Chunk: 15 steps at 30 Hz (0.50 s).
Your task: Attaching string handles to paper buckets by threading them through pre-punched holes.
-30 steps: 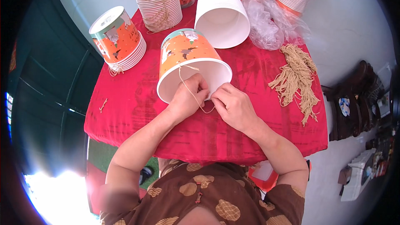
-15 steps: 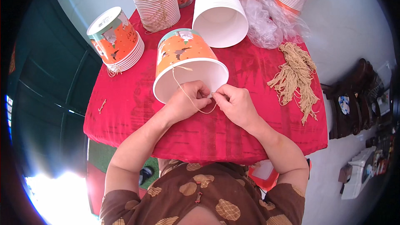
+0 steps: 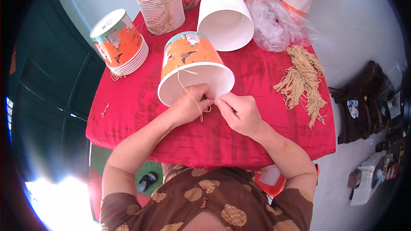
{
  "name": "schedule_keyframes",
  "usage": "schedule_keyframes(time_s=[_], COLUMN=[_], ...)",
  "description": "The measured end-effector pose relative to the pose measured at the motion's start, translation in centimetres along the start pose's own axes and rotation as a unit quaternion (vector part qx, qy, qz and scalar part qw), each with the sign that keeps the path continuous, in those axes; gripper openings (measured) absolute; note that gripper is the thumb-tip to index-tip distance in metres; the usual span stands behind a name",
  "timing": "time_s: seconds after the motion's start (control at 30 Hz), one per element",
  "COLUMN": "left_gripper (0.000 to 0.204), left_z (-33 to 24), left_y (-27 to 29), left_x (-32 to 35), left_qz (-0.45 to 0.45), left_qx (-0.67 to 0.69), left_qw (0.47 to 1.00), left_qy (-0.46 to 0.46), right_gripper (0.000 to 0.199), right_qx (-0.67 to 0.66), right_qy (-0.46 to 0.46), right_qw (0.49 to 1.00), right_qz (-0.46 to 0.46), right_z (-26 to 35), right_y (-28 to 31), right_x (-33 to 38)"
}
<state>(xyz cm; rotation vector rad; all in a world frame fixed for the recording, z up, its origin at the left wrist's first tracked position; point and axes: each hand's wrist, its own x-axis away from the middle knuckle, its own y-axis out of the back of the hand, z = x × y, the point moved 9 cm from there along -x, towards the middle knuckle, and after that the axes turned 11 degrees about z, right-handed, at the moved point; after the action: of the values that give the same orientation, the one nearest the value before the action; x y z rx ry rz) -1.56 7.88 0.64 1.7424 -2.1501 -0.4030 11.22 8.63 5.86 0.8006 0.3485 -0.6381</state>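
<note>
An orange paper bucket [image 3: 199, 54] with a green band and dark printed figures lies tilted on the table, its white mouth toward me. A thin tan string [image 3: 186, 89] is knotted near the left of its rim and runs down over my left hand [image 3: 192, 104]. That hand's fingers reach into the bucket's mouth at the near rim, closed on the string, which makes a small loop by the fingertips. My right hand [image 3: 240, 112] pinches at the same rim spot from the right, with the string's end mostly hidden in its fingertips.
A bundle of tan strings [image 3: 302, 83] lies at the right. Behind stand a white-mouthed bucket [image 3: 227, 21] on its side, crumpled clear plastic [image 3: 269, 21] and tall bucket stacks [image 3: 158, 4]. A short upside-down stack [image 3: 120, 42] sits left, near a string scrap [image 3: 105, 110].
The string's wide loop below my hands has shrunk and shifted left, now hanging by my left fingers. My right fingers have closed in at the rim. The bucket stays nearly in place.
</note>
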Motion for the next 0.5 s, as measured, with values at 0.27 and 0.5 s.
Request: schedule_keyframes(time_s=[0.27,0.5], left_gripper=[0.006,0.008], left_z=[0.4,0.4], left_y=[-0.1,-0.3], left_x=[-0.3,0.5], left_qz=[0.045,0.044], left_qx=[0.011,0.04], left_qw=[0.999,0.998], left_qy=[-0.011,-0.009], right_gripper=[0.022,0.02], right_qx=[0.128,0.125], right_qy=[-0.111,-0.078], right_qw=[0.985,0.989], right_qz=[-0.001,0.032], right_z=[-3.2,-3.0], right_y=[-0.8,-2.0], right_x=[0.8,0.2])
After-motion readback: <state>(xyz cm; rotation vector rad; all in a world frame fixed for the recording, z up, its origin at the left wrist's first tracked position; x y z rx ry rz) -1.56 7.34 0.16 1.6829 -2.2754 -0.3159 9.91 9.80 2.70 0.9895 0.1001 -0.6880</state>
